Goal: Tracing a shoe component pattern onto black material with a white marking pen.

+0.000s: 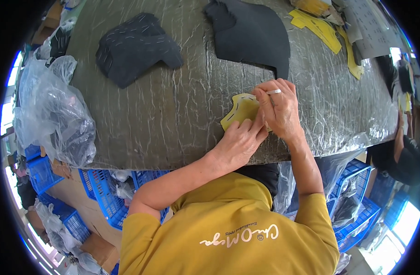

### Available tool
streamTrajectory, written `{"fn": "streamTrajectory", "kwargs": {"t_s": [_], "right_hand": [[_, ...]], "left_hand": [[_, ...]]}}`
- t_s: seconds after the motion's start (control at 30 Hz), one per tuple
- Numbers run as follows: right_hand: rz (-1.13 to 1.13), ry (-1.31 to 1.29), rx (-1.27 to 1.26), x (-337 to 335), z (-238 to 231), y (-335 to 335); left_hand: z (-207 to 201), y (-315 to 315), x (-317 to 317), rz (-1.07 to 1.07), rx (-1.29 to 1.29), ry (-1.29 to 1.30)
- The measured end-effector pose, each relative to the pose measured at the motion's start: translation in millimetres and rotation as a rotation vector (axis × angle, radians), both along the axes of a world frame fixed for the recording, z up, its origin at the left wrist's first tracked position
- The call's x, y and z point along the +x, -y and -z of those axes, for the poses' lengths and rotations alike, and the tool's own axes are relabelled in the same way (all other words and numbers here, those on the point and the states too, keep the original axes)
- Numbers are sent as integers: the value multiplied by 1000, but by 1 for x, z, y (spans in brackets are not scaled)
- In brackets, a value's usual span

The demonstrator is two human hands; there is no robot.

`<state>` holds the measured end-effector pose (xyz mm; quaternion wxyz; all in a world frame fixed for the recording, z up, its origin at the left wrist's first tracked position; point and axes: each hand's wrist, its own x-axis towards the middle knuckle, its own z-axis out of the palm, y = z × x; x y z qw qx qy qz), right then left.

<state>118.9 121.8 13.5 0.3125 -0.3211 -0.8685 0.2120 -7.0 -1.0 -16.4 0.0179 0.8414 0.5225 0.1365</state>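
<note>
A small yellow pattern piece point(236, 110) with slots along its curved edge lies on the table near the front edge. My left hand point(239, 143) rests on its lower side, fingers stretched out and pressing it down. Above its right side, my right hand point(282, 110) is closed in a pinch on a thin white pen-like stick point(274, 91); its tip is hidden behind my fingers. Beyond my hands lies a stack of black cut pieces point(253, 34). Farther left sits another black stack point(136, 50) with short pale marks on it.
Yellow pattern pieces point(317, 30) and printed sheets point(368, 27) lie at the far right. Clear plastic bags point(54, 110) hang over the table's left end. Blue crates point(104, 197) stand below the front edge on both sides. Another person's arm point(399, 133) shows at the right.
</note>
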Motion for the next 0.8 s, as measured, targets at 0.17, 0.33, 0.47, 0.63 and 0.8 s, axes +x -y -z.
{"fn": "streamTrajectory", "kwargs": {"t_s": [0.17, 0.33, 0.47, 0.63, 0.8], "right_hand": [[-28, -24, 3, 5, 2, 1], [45, 6, 102, 19, 2, 4], [72, 16, 113, 30, 4, 9], [127, -5, 124, 41, 6, 15], [162, -6, 103, 54, 4, 20]], "left_hand": [[-3, 0, 1, 3, -88, 62], [-6, -1, 1, -2, -51, 12], [-6, -1, 0, -3, -22, -33], [-9, -1, 1, 3, -92, -33], [-12, -1, 1, 9, -99, -54]]}}
